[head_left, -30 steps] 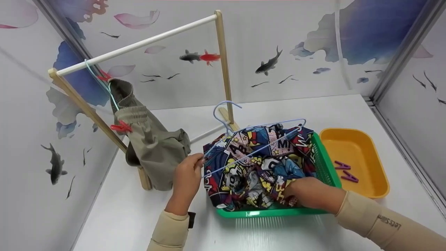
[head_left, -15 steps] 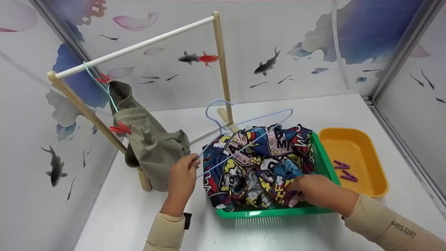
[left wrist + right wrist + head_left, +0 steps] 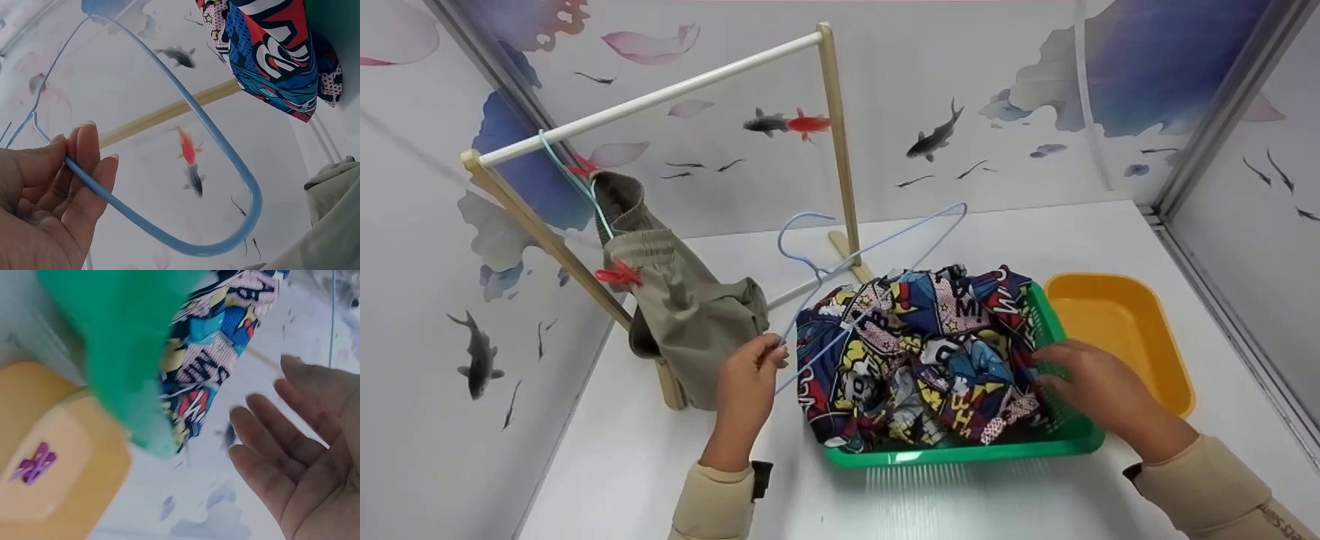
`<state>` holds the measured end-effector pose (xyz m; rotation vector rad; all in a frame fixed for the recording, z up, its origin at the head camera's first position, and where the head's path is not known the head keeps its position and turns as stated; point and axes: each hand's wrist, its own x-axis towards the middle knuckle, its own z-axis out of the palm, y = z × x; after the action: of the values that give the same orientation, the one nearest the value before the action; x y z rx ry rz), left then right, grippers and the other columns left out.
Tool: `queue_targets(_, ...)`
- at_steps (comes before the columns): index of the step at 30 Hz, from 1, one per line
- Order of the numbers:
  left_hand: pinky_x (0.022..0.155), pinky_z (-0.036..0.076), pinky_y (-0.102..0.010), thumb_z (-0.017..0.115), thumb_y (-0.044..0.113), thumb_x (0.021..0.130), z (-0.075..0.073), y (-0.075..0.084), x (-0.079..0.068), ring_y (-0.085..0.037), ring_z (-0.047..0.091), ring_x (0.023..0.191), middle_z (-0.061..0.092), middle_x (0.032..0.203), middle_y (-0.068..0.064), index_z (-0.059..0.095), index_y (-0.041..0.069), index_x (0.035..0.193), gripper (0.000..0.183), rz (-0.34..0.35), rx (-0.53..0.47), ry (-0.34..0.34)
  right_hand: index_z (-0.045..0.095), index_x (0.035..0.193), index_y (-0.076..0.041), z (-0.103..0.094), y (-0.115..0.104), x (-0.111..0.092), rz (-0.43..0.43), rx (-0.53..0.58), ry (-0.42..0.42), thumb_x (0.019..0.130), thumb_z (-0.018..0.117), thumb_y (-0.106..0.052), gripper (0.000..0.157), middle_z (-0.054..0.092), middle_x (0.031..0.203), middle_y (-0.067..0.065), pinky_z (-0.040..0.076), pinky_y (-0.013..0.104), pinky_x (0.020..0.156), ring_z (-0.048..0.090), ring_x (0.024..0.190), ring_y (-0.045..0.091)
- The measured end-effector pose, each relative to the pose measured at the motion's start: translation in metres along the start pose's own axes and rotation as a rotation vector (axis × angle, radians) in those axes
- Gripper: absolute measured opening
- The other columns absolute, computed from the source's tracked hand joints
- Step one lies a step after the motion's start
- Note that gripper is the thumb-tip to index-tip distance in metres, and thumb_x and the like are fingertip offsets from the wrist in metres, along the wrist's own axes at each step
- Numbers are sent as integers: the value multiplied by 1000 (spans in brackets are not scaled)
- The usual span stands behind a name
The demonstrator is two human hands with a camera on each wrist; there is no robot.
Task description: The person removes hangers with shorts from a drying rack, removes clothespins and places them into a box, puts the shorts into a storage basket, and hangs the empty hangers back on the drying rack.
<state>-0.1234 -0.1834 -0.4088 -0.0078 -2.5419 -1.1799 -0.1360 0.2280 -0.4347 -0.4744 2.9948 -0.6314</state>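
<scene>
My left hand [image 3: 746,390] pinches one end of a light blue clothes hanger [image 3: 256,202], held tilted up over the left side of the green basket. In the left wrist view, thumb and fingers close round its wire. A comic-print garment [image 3: 960,360] lies bunched in the green basket [image 3: 945,457], its edge draped over the basket's left side. My right hand [image 3: 1099,382] hovers at the basket's right side with nothing in its grasp. The right wrist view shows its fingers [image 3: 270,467] relaxed and apart from the cloth.
A wooden rack with a white bar [image 3: 660,97] stands at left. Khaki shorts [image 3: 682,322] hang there from a mint hanger, clipped by red clothespins [image 3: 619,274]. Right of the basket, a yellow tray [image 3: 1147,330] holds purple clothespins [image 3: 35,464], hidden behind my right hand in the head view.
My right hand has let go of the garment and moved right, to the basket's right side. My left hand has shifted slightly left, and the hanger's far end has swung up off the cloth.
</scene>
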Motion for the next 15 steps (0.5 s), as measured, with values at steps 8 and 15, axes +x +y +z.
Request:
queue_targets(8, 72, 52, -37, 64, 4, 92, -2, 0, -2, -21, 68, 79, 70, 87, -10, 68, -2, 104, 15, -71, -48, -18, 57, 124, 7, 3, 19, -3, 120, 83, 38, 89, 70, -13, 43, 55, 121, 30, 47, 59, 89, 54, 108, 47)
queue_targets(15, 73, 56, -31, 63, 2, 92, -1, 3, -2, -22, 68, 77, 69, 86, -12, 67, -5, 103, 14, -127, -205, -50, 38, 138, 12, 9, 33, 4, 237, 112, -63, 92, 66, -21, 63, 48, 125, 36, 47, 59, 88, 53, 107, 48)
